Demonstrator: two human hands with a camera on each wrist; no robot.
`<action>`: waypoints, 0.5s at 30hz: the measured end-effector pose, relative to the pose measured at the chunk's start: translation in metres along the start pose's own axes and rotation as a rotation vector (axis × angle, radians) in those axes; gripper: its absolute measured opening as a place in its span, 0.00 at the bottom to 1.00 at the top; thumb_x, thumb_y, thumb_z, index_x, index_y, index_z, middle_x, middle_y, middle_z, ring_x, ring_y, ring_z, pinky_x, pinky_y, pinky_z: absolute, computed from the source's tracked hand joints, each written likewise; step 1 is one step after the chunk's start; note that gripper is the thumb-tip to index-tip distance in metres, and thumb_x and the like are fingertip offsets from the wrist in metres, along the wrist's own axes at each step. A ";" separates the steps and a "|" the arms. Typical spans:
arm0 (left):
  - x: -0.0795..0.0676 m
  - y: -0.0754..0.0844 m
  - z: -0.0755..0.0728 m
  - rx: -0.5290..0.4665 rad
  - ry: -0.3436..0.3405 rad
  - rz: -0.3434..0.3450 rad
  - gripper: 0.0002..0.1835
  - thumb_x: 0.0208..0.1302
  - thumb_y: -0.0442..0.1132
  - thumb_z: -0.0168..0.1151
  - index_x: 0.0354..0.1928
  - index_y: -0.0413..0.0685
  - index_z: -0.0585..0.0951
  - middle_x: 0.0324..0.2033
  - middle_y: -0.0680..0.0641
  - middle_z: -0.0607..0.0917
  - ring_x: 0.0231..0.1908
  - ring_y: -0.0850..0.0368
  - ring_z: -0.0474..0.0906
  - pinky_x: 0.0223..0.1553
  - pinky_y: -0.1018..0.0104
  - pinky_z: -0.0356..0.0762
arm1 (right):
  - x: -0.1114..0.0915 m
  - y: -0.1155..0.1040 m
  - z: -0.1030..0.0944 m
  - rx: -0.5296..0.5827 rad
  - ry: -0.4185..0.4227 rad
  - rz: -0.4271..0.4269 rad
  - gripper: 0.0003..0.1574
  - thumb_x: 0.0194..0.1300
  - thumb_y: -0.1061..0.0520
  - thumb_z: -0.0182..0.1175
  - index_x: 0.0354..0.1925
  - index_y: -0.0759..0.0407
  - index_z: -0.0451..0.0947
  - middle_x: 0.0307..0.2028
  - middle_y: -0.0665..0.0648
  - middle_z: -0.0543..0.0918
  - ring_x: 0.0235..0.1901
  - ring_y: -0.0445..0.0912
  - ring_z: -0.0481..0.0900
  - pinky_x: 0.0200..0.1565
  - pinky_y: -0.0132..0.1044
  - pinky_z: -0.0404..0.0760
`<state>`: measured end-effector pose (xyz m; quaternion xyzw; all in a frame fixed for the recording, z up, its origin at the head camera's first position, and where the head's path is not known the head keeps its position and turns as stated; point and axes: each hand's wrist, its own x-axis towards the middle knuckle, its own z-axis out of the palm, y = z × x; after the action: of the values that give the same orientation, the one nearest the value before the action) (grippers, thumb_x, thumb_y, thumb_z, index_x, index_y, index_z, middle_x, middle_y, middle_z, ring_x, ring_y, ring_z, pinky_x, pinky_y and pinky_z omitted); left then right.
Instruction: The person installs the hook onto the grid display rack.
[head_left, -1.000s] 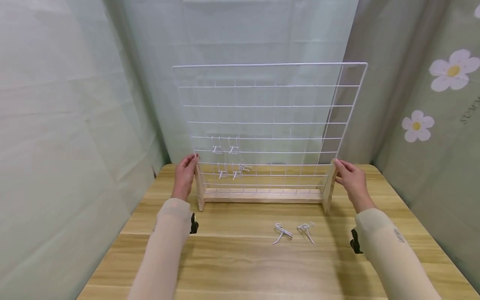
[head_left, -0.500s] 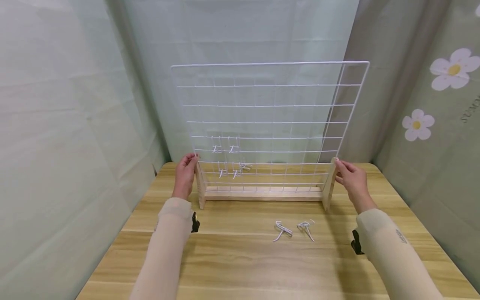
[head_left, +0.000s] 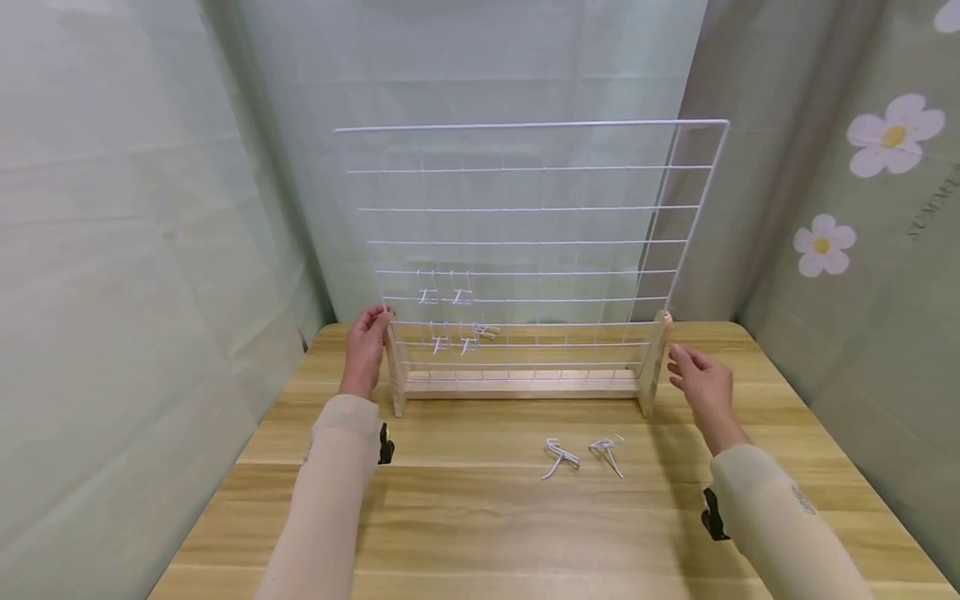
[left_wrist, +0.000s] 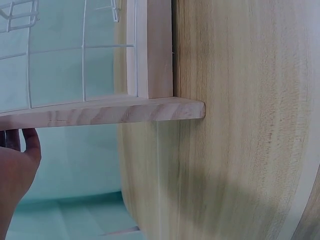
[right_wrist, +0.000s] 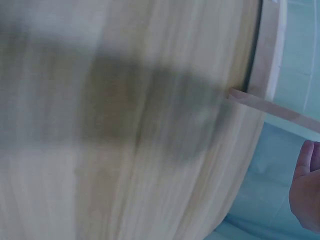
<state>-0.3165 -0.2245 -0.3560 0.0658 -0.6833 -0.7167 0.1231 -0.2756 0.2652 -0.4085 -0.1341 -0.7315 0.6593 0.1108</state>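
A white wire grid display rack [head_left: 521, 385] stands upright on a pale wooden base with two wooden side posts. My left hand [head_left: 365, 350] pinches the top of the left post [head_left: 397, 375]; in the left wrist view its fingertips meet the post's edge from behind. Apart from the rack, my right hand [head_left: 705, 387] hovers just outside the right post [head_left: 654, 367], fingers loosely bent around nothing. Several white wire hooks [head_left: 462, 297] hang on the grid's lower left.
Two loose white hooks [head_left: 561, 457] lie on the wood-grain table [head_left: 465, 525] in front of the rack. Pale green curtains [head_left: 510, 67] enclose the table at the back and both sides, with printed flowers on the right.
My right hand has let go of the right post and moved slightly down and away from it. My left hand keeps its grip on the left post. The head view has shifted slightly.
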 end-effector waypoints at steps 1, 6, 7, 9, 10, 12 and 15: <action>0.003 -0.004 -0.001 0.004 0.003 0.006 0.13 0.77 0.39 0.49 0.57 0.40 0.72 0.59 0.45 0.74 0.58 0.56 0.68 0.65 0.62 0.64 | -0.002 0.002 0.001 -0.009 -0.006 -0.005 0.36 0.74 0.43 0.53 0.66 0.69 0.69 0.64 0.68 0.73 0.50 0.42 0.82 0.48 0.31 0.80; 0.019 -0.023 -0.005 0.002 0.015 0.042 0.14 0.77 0.42 0.50 0.57 0.42 0.73 0.56 0.48 0.75 0.58 0.56 0.69 0.64 0.62 0.65 | -0.012 0.012 0.005 -0.059 -0.040 -0.025 0.34 0.75 0.45 0.52 0.65 0.71 0.70 0.62 0.68 0.74 0.48 0.39 0.81 0.48 0.31 0.81; 0.019 -0.023 -0.005 -0.003 0.014 0.040 0.15 0.77 0.42 0.50 0.58 0.41 0.73 0.57 0.47 0.75 0.59 0.55 0.68 0.64 0.62 0.64 | -0.013 0.014 0.007 -0.066 -0.043 -0.025 0.34 0.75 0.46 0.52 0.65 0.71 0.70 0.62 0.69 0.74 0.49 0.41 0.82 0.48 0.32 0.81; 0.019 -0.023 -0.005 -0.015 0.011 0.040 0.16 0.77 0.41 0.50 0.59 0.39 0.72 0.59 0.45 0.75 0.60 0.54 0.68 0.65 0.62 0.63 | -0.016 0.017 0.009 -0.080 -0.052 -0.031 0.34 0.75 0.46 0.52 0.64 0.72 0.70 0.62 0.71 0.74 0.50 0.43 0.82 0.47 0.31 0.81; 0.019 -0.022 -0.004 -0.019 0.011 0.039 0.17 0.78 0.41 0.50 0.60 0.39 0.72 0.60 0.44 0.74 0.60 0.54 0.68 0.65 0.62 0.63 | -0.018 0.019 0.009 -0.087 -0.058 -0.033 0.34 0.75 0.46 0.53 0.64 0.72 0.70 0.62 0.71 0.73 0.50 0.43 0.82 0.46 0.31 0.81; 0.019 -0.022 -0.004 -0.028 0.009 0.041 0.16 0.78 0.40 0.49 0.59 0.38 0.72 0.62 0.43 0.74 0.61 0.53 0.67 0.65 0.62 0.63 | -0.021 0.022 0.010 -0.102 -0.074 -0.032 0.34 0.75 0.46 0.52 0.65 0.73 0.69 0.62 0.72 0.73 0.48 0.41 0.82 0.46 0.31 0.81; 0.018 -0.023 -0.003 -0.031 0.010 0.042 0.16 0.78 0.40 0.49 0.59 0.38 0.72 0.65 0.42 0.73 0.62 0.53 0.67 0.66 0.62 0.63 | -0.027 0.026 0.009 -0.105 -0.092 -0.023 0.34 0.75 0.46 0.53 0.65 0.72 0.68 0.62 0.71 0.73 0.45 0.38 0.81 0.46 0.31 0.81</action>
<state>-0.3353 -0.2319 -0.3773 0.0528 -0.6726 -0.7242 0.1426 -0.2518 0.2499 -0.4348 -0.1009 -0.7709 0.6241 0.0776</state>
